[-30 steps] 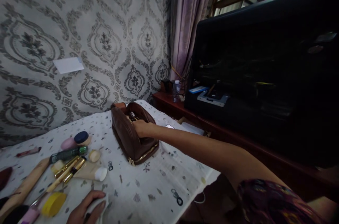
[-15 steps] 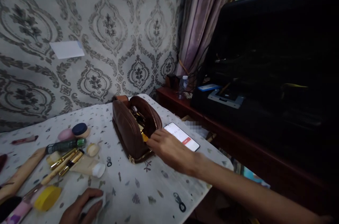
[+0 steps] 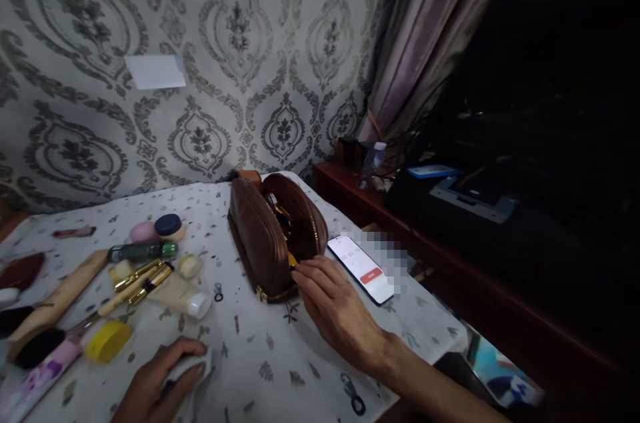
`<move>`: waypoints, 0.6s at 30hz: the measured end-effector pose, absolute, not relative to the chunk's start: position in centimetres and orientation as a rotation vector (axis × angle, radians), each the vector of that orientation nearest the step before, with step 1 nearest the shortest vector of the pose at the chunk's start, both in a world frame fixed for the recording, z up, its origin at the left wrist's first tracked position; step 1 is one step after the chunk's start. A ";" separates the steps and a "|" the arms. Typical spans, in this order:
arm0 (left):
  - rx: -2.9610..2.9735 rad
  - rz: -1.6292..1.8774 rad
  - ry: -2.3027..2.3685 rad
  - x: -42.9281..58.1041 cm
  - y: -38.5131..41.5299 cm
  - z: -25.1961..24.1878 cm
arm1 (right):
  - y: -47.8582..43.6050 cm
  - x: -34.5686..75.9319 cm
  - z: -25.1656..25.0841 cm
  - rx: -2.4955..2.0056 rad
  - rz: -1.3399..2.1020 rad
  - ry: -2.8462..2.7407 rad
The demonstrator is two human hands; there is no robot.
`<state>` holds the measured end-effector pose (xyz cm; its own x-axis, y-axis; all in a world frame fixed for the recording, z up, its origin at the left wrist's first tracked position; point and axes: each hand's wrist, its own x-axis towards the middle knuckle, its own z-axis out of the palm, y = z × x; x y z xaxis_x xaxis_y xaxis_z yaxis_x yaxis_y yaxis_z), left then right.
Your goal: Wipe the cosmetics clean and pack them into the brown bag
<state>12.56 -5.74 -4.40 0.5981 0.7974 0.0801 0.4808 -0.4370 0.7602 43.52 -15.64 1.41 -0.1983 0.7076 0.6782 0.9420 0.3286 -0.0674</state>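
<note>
A brown zippered toiletry bag (image 3: 250, 243) stands unzipped on the patterned cloth, with several items in its dark inside. Something yellow (image 3: 291, 259) shows at its near end. Right there my right hand (image 3: 335, 310) has its fingers bent and pressed together at the bag's rim; what the fingertips grip is hidden. At the lower left, my left hand (image 3: 163, 380) pinches a crumpled white tissue (image 3: 197, 363) between thumb and fingers, low over the cloth. Beyond it lie a cream tube (image 3: 177, 295), gold-coloured cosmetic tubes (image 3: 150, 283) and a yellow-lidded jar (image 3: 107, 341).
A lit phone (image 3: 363, 270) lies right of the bag. Further left are a green bottle (image 3: 143, 250), a navy-lidded jar (image 3: 169, 228), a pink sponge (image 3: 143, 232) and a makeup brush (image 3: 37, 346). A plastic bottle (image 3: 373, 163) stands on the dark red ledge (image 3: 333, 176).
The view has swung left, so everything sits further right. My right hand stays at the bag's near end and shows more of its back. The left hand still holds the tissue.
</note>
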 end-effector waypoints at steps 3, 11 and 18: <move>2.137 0.545 0.975 12.7 -5.9 -3.7 | -15.6 43.3 1.5 -1.433 -0.465 -1.958; 2.130 0.632 0.952 13.1 -6.5 -3.6 | -11.4 44.3 8.0 -2.167 0.150 -1.988; 2.081 0.565 0.974 13.3 -6.9 -2.6 | -5.8 43.6 9.3 -2.417 0.391 -2.300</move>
